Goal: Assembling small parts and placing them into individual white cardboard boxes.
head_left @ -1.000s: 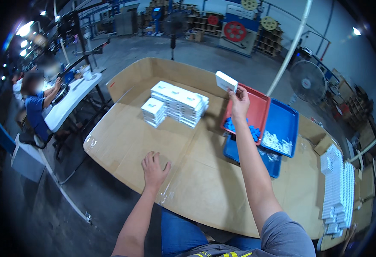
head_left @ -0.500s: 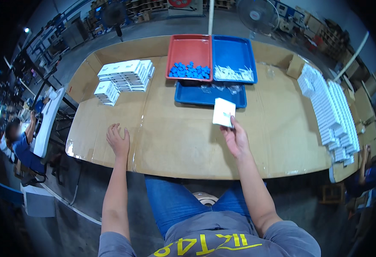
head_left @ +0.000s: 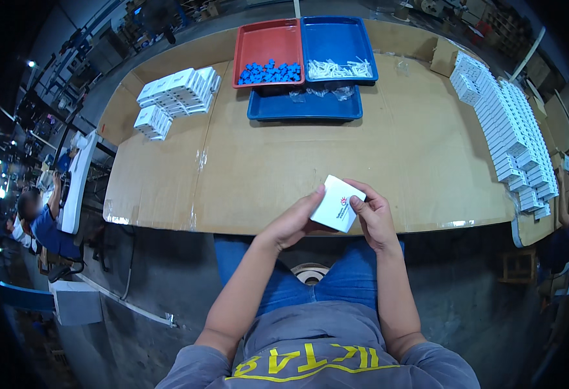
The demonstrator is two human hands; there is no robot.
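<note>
Both hands hold one small white carton (head_left: 338, 203) at the near table edge, above the lap. Left hand (head_left: 295, 222) cups it from the left and below, fingers curled under, thumb up along its left side. Right hand (head_left: 373, 217) pinches its right edge, thumb on the top face near a small red-and-dark print, fingers wrapped behind. Carton tilted, one corner pointing up.

Cardboard-covered table (head_left: 284, 162) bare in the middle stretch. Far side: red tray (head_left: 266, 40) with blue small parts (head_left: 269, 72), blue tray (head_left: 336, 37) with white small parts (head_left: 340, 67), a lower blue tray (head_left: 304, 107) in front of both. Far left: stacks of white boxes (head_left: 175, 94). Right edge: long rows of white boxes (head_left: 510, 129). Another person (head_left: 38, 220) sits at a separate bench, far left. Nothing between hands and trays.
</note>
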